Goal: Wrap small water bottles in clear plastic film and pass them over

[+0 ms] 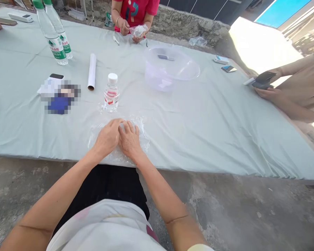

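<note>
A thin sheet of clear plastic film [143, 141] lies crumpled on the cloth near the table's front edge, and both hands are on it. My left hand [107, 137] is closed, its curled fingers gripping the film near the middle; the fingertips are partly hidden. Close against it, my right hand [130, 141] lies palm down with the fingers apart, pressing on the film. Just beyond the hands stands a small clear water bottle [111, 94] with a white cap and a red-and-white label, upright and touched by neither hand.
A pale cloth covers the table [211, 139]. Around it are a white roll [92, 72], a clear plastic basin [159, 75], two tall green-capped bottles [56, 42] and phones [229, 69]. Across, a person in red [136, 14] holds crumpled plastic; another person's hands [269, 87] hold a dark object at right.
</note>
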`<act>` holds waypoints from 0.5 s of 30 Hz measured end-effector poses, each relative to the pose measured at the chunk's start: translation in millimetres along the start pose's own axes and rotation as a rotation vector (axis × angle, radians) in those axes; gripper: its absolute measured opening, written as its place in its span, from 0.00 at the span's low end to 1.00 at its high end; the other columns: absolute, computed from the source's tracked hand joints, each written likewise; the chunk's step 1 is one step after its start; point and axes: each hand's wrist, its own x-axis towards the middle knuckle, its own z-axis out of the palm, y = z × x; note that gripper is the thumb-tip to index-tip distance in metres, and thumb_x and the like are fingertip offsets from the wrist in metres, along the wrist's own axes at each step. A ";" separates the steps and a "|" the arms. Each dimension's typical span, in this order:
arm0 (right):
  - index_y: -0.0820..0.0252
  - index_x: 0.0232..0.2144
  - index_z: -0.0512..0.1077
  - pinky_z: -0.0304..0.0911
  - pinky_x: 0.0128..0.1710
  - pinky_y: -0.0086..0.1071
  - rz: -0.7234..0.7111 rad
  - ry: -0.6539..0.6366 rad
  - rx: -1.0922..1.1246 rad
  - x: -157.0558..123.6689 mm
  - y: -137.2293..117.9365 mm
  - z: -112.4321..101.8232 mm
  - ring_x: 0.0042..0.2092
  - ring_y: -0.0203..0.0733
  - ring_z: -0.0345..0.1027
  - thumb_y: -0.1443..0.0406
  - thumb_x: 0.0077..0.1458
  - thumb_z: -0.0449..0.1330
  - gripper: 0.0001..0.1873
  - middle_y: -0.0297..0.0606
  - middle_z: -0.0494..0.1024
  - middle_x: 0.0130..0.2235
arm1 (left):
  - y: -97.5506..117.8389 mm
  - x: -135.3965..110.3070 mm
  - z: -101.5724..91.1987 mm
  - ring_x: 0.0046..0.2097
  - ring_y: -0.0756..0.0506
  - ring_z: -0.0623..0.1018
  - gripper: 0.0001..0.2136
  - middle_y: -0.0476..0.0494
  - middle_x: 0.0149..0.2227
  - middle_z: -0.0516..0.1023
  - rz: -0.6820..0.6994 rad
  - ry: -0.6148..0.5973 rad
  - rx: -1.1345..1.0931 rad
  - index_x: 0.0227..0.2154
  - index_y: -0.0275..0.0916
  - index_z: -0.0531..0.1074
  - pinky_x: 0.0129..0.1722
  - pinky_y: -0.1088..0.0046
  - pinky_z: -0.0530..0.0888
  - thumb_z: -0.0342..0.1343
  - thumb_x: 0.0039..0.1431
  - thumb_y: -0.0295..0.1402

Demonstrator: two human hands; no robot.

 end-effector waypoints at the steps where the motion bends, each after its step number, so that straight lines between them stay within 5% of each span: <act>1: 0.48 0.62 0.63 0.39 0.65 0.68 -0.003 -0.009 -0.018 -0.4 4.4 -1.7 0.71 0.64 0.45 0.57 0.66 0.53 0.24 0.47 0.56 0.70 | -8.1 2.0 11.0 0.54 0.40 0.77 0.22 0.34 0.53 0.77 -0.004 -0.059 0.076 0.53 0.37 0.70 0.54 0.60 0.73 0.41 0.60 0.22; 4: 0.45 0.63 0.63 0.42 0.64 0.67 -0.011 -0.048 -0.061 -4.7 30.7 -13.0 0.70 0.62 0.48 0.48 0.65 0.52 0.27 0.48 0.56 0.70 | -37.2 1.3 30.6 0.65 0.32 0.66 0.20 0.26 0.62 0.69 0.007 -0.055 0.206 0.55 0.32 0.71 0.64 0.47 0.61 0.42 0.64 0.29; 9: 0.40 0.61 0.66 0.40 0.68 0.60 -0.043 -0.138 -0.090 -25.1 115.0 -57.8 0.70 0.54 0.50 0.50 0.63 0.55 0.25 0.38 0.60 0.69 | -58.4 -11.8 25.0 0.68 0.32 0.63 0.22 0.30 0.67 0.64 0.036 -0.063 0.385 0.61 0.36 0.68 0.66 0.44 0.56 0.41 0.69 0.36; 12: 0.55 0.55 0.73 0.49 0.64 0.61 0.242 0.035 -0.144 -22.7 154.1 -88.2 0.66 0.61 0.58 0.55 0.60 0.56 0.23 0.52 0.67 0.64 | -51.9 -15.0 21.1 0.68 0.31 0.62 0.22 0.27 0.68 0.61 -0.013 -0.072 0.420 0.60 0.35 0.68 0.66 0.44 0.56 0.43 0.68 0.37; 15: 0.60 0.57 0.69 0.57 0.60 0.58 0.419 0.278 0.016 6.3 141.9 -99.1 0.61 0.60 0.65 0.56 0.58 0.57 0.27 0.56 0.70 0.59 | -46.9 -13.5 22.0 0.70 0.30 0.59 0.21 0.27 0.69 0.58 -0.052 -0.069 0.430 0.60 0.39 0.69 0.65 0.40 0.54 0.46 0.68 0.36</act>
